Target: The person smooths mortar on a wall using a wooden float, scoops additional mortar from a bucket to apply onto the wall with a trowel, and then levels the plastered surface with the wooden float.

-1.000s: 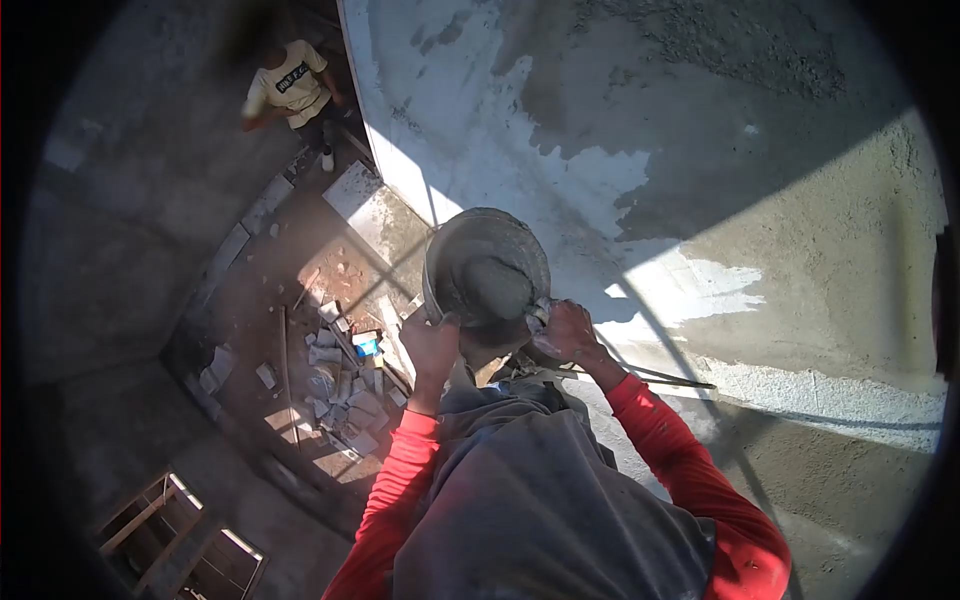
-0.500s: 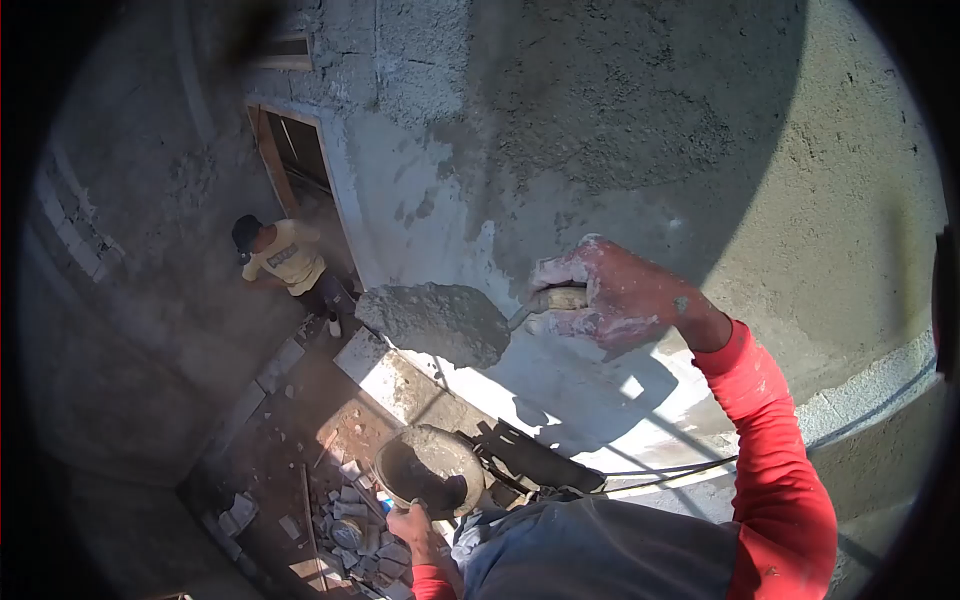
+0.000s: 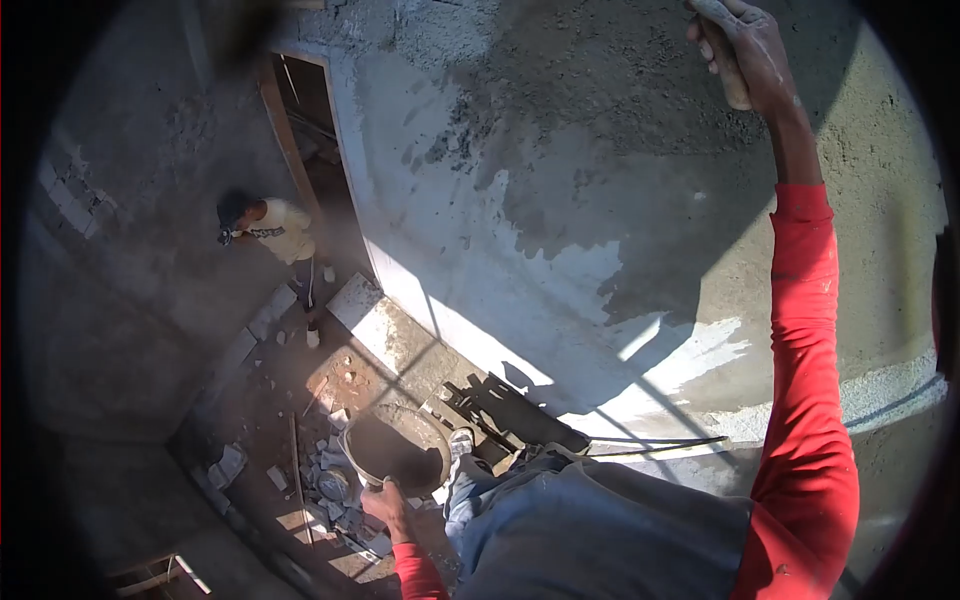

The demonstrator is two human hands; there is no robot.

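High at the top edge, my right hand (image 3: 755, 50) is closed around the handle of a trowel (image 3: 735, 85), whose blade lies beyond the picture. That hand is in front of the wall (image 3: 560, 190), where dark wet mortar (image 3: 650, 110) covers the upper part and pale dry surface shows below. Low down, my left hand (image 3: 385, 503) grips the rim of a bucket (image 3: 440, 430). The bucket's inside is in shadow, and grey mortar coats its rim.
Far below on the left, another person (image 3: 280, 230) stands by a doorway (image 3: 310, 130). Broken rubble (image 3: 335, 480) lies on the ground under the bucket. A dark cable or bar (image 3: 650, 445) runs along the wall's foot. A shoe (image 3: 461, 441) shows beside the bucket.
My right hand has risen with the trowel from mid-wall to the top edge; its mortar-loaded blade has left view. A new mortar patch shows left of centre. The bucket has shifted slightly left.
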